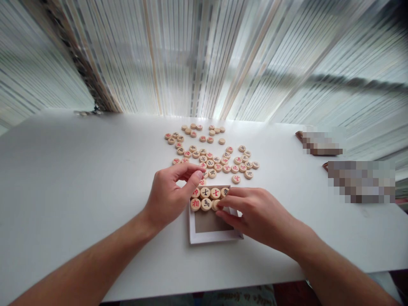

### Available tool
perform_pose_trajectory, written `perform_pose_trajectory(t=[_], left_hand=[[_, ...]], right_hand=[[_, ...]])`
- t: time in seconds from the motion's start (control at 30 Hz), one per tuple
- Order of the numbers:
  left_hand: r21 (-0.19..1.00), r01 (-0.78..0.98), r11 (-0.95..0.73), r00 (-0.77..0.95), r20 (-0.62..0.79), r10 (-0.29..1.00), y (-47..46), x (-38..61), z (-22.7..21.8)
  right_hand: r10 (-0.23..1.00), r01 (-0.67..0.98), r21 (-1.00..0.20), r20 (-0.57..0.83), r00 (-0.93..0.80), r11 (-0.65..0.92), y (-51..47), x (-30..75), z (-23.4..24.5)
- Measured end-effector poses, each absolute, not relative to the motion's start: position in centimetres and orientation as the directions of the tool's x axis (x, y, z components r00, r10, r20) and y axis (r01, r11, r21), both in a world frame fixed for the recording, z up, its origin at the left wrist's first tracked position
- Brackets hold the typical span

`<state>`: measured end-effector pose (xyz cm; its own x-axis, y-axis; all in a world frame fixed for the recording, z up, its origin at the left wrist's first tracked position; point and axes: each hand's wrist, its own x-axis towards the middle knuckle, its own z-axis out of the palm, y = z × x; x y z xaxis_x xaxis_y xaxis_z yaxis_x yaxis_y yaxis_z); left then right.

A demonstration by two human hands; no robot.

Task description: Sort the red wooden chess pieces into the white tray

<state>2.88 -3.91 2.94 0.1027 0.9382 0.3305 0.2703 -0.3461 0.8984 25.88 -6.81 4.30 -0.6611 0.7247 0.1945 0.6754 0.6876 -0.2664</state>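
Observation:
A shallow white box point(191, 234) lies in front of me, with two rows of round wooden Chinese chess pieces along its far side. My right hand point(251, 208) reaches over the box's right side. Its thumb and fingers pinch a Chinese chess piece point(216, 205) at the end of the second row, beside a piece with a black character point(206, 204). My left hand point(174, 189) hovers at the far left corner of the box. Its thumb and forefinger tips are pinched together near the loose pieces; what they hold, if anything, I cannot make out.
Many loose Chinese chess pieces point(226, 168), with red or black characters, are scattered on the white table point(95, 178) beyond the box. Two brown-edged objects point(321, 151), mostly pixelated, lie at the right. A striped string curtain point(178, 55) hangs along the table's far edge.

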Motion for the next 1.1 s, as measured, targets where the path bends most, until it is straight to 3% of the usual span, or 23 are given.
perform_pose_trajectory(t=[0.57,0.83,0.97,1.1], left_hand=[[0.901,0.274,-0.335,0.102,0.319,0.942,-4.0,2.8,3.0],[0.899,0.272,-0.344,0.08,0.335,0.939,-3.5,2.5,2.6],[0.892,0.282,-0.354,0.052,0.355,0.934,-2.9,2.2,2.4],[0.876,0.321,-0.36,0.043,0.366,0.93,-2.4,1.9,2.2]], right_hand=[[0.719,0.66,-0.29,0.216,-0.66,0.693,-6.8,26.0,4.5],[0.727,0.561,-0.467,0.376,-0.574,0.684,-5.4,27.8,4.7],[0.736,0.515,-0.535,0.382,-0.56,0.669,-4.4,28.1,4.6],[0.687,0.451,-0.566,0.318,-0.653,0.69,-4.4,27.7,4.8]])
